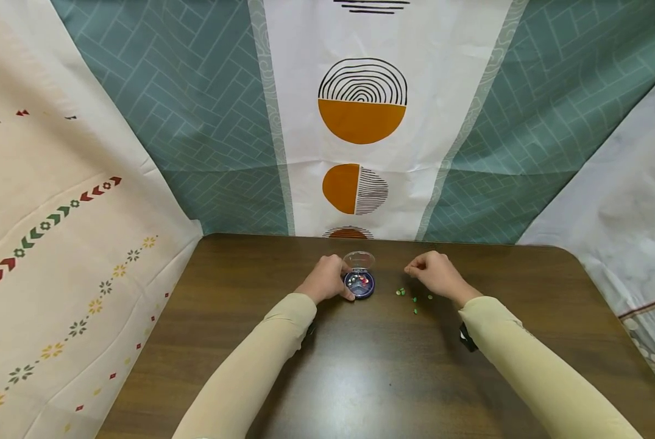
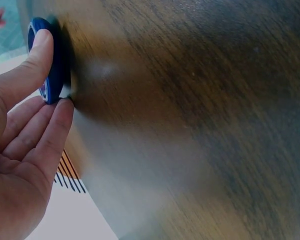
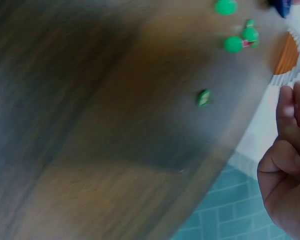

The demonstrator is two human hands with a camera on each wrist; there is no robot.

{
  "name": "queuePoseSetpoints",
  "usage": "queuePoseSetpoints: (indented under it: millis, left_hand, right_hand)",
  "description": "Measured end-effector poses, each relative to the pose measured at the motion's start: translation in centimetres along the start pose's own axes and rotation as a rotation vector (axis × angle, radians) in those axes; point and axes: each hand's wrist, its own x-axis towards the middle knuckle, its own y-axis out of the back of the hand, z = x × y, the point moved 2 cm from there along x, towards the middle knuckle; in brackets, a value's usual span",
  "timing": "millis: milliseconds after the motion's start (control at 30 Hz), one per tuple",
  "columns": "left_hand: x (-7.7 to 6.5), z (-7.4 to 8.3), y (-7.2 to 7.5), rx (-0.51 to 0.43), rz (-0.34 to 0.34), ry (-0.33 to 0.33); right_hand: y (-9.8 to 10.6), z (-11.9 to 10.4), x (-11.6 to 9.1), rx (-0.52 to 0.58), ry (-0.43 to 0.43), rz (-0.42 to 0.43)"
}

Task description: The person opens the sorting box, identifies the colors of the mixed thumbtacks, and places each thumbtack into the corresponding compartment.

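A round blue case (image 1: pixel 365 296) is grasped by the left hand (image 1: pixel 325 279); whether anything is pinched by the right hand (image 1: pixel 435 274) cannot be told.

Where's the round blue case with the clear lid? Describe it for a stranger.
On the dark brown wooden table, find the bare left hand. It grips the round blue case, whose clear lid stands raised; unlike the tiny green pieces nearby, it is blue and lidded.
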Motion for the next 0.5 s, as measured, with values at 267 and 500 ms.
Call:
queuePoseSetpoints:
  millis: [267,500]
  left_hand:
    - [0.0,0.0,0.0,0.004,-0.002,-0.004]
    - [0.1,-0.1,-0.1,0.001,0.001,-0.002]
  right_hand:
    - [-1.4,1.0,-0.8,-0.106,0.025,-0.150]
    - [-1.9,0.7,-0.6,-0.158,0.039,-0.156]
